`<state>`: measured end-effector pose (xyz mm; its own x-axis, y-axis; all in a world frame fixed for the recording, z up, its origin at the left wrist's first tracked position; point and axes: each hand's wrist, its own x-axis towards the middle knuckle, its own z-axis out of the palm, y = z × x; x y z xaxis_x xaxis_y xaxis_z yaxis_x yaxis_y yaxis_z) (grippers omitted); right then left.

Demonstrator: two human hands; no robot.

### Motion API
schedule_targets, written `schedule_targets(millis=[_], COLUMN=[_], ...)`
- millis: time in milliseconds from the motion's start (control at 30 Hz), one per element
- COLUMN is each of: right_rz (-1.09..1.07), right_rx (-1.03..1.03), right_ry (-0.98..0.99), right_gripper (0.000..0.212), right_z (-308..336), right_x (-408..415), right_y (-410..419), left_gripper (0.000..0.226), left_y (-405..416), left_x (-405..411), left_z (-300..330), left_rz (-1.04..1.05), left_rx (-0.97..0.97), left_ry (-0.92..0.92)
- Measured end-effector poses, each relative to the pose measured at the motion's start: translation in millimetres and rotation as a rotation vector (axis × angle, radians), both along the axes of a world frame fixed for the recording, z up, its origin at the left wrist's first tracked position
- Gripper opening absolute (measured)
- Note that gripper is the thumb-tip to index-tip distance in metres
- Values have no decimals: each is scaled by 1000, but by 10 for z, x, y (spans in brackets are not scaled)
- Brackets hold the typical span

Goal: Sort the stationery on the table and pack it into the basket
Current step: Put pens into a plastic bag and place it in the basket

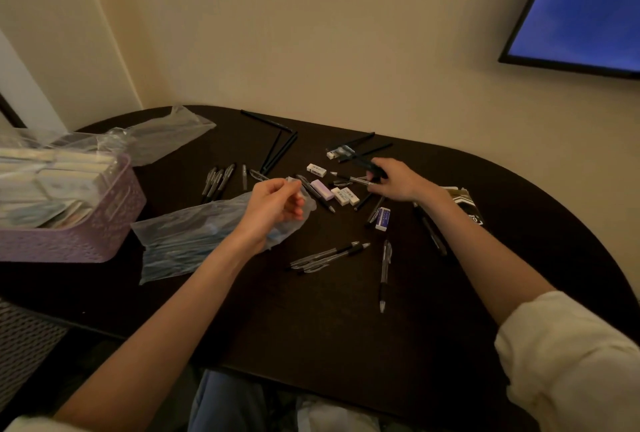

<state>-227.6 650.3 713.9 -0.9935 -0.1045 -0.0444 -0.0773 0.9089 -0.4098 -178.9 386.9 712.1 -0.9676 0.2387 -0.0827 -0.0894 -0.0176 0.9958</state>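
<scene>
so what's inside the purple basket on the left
The purple basket holds flat packets and boxes in clear plastic wrapping, stacked above its rim. Lower layers are hidden by the top ones and the basket wall.

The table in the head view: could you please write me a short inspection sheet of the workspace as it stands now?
Surface: dark rounded table, bare near the person, littered farther out.
Job's things: purple basket at the left edge, already holding packets; pens and erasers scattered mid-table; black pencils at the back.
Clutter: clear bag with pens inside beside the basket; a second bag behind it; dark packet at right.
Hands: left hand pinches the bag's open end; right hand is closed on a dark pen.
Cables: nothing seen.
Surroundings: cream wall, blue screen upper right.
</scene>
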Motion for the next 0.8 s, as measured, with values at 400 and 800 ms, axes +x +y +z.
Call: schedule_targets(millis=[400, 800], right_rz=[175, 7], right_rx=[558, -333], right_ry=[-111, 94], right_gripper=[16, 15], right_z=[-109, 368], right_x=[-98, -61], right_y=[-132, -162], left_gripper=[22, 23], left_y=[-76, -61], left_x=[-40, -75], left_z=[28, 123], left_rz=[39, 22], left_rx=[-1, -29], left_ry=[11, 37])
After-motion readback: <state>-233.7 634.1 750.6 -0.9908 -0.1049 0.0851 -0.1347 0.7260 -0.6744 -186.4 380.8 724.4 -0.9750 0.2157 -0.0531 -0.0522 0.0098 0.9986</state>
